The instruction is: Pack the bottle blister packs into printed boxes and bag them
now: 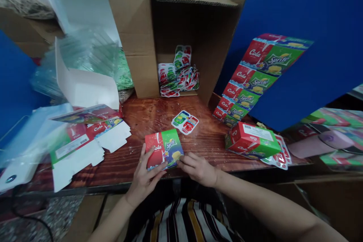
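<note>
The small red-and-green printed cardboard box point(167, 145) is between your hands at the front edge of the brown wood-grained bench point(144, 111). Its red half reads "Cola", the first letter faint, and its green-and-blue half reads "Sprite" above a yellow lemon picture.

Your left hand point(144, 176) comes up from below, wrist slanting inward, its fingers clamped on the box's left side and lower front. Your right hand point(198, 169) reaches in from the right with the forearm nearly level; its fingers are bunched against the box's lower right edge, and you cannot tell whether they pinch it.

Just beyond lies a white-edged red-and-green card pair point(185, 122). To the right, a second red-and-green box with a white label point(252, 140) reads "Cola"; the label's print is too small to read. Behind it leans a tall column of printed red-and-green boxes point(246, 83), repeating "Cola" and "Sprite". Farther back, an open brown corrugated carton point(134, 34) holds a heap of similar cards point(181, 81). To the left, an unfolded red, green and white box blank point(82, 136) also shows "Cola".
</note>
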A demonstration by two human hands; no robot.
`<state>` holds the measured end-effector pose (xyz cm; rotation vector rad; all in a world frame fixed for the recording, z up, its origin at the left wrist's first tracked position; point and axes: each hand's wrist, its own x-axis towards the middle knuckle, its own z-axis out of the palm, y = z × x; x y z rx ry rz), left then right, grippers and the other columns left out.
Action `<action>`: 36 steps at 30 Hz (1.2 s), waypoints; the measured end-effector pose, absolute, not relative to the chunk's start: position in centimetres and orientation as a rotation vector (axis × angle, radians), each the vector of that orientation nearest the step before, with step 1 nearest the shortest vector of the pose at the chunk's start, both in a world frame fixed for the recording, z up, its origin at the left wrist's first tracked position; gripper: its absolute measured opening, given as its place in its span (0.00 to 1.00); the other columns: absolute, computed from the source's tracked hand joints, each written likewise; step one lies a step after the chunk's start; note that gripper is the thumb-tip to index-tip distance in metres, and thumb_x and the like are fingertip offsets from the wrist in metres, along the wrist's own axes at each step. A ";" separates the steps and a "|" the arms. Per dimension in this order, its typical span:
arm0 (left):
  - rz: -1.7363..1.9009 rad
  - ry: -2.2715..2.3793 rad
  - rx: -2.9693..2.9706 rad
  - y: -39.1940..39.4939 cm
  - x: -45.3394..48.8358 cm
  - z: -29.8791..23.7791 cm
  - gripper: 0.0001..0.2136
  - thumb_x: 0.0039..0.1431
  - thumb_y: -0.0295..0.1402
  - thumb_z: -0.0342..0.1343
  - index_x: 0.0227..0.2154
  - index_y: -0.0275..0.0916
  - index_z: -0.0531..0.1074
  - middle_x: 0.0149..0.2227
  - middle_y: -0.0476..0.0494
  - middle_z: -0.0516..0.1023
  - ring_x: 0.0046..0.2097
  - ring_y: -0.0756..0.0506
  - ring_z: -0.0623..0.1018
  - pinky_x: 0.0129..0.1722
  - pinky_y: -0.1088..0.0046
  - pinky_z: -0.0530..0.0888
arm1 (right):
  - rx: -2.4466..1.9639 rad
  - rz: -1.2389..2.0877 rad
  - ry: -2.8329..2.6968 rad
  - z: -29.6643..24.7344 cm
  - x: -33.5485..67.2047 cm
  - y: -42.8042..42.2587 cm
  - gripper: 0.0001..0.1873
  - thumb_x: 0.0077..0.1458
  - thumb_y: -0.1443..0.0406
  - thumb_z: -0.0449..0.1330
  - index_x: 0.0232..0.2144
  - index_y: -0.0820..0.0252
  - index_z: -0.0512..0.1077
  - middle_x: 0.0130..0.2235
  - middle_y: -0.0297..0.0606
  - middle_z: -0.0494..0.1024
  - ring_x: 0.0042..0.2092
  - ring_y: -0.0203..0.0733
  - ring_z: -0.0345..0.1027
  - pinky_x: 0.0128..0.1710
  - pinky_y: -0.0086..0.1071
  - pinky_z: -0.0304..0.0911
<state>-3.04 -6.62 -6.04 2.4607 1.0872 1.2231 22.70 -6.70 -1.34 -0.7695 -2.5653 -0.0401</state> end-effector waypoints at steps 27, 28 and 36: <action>1.530 1.149 1.583 -7.5 -1.2 -4.9 0.10 0.51 0.30 0.64 0.37 0.41 0.75 0.59 0.39 0.63 0.63 0.35 0.60 0.61 0.50 0.60 | -1.134 1.532 -1.078 -3.8 19.1 -4.5 0.27 0.51 0.52 0.63 0.51 0.51 0.67 0.53 0.38 0.73 0.54 0.49 0.67 0.52 0.42 0.65; 1.566 1.155 1.459 -7.4 -1.0 -4.8 0.18 0.51 0.31 0.64 0.46 0.43 0.71 0.60 0.38 0.61 0.63 0.36 0.62 0.60 0.52 0.62 | -1.126 1.547 -1.069 -3.6 19.2 -4.6 0.27 0.50 0.52 0.64 0.51 0.51 0.68 0.54 0.38 0.73 0.55 0.49 0.67 0.52 0.41 0.64; 1.427 1.233 1.213 -7.0 -0.2 -4.8 0.27 0.55 0.37 0.60 0.56 0.41 0.58 0.58 0.37 0.64 0.60 0.39 0.65 0.59 0.56 0.62 | -1.181 1.493 -1.049 -3.9 19.4 -5.1 0.29 0.49 0.52 0.65 0.52 0.51 0.68 0.56 0.39 0.71 0.56 0.50 0.65 0.53 0.42 0.64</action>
